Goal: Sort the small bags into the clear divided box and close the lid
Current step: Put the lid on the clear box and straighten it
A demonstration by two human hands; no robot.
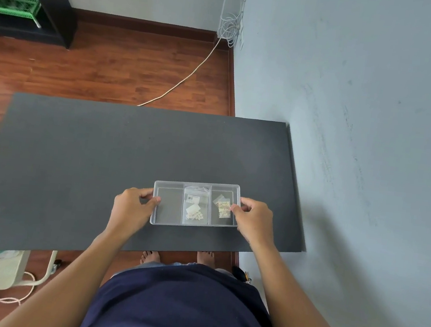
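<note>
Left hand: grips the left end of the clear divided box, thumb over the rim, fingers behind the end wall.
Box: rests on the dark table, close to its near edge and toward the right end.
Left compartment: nothing visible inside.
Middle compartment: small bag of white pieces with a printed label.
Right compartment: small bag of yellowish pieces, lying tilted.
Lid: whether it sits on the box cannot be told.
Right hand: grips the right end of the box, thumb over the rim.
</note>
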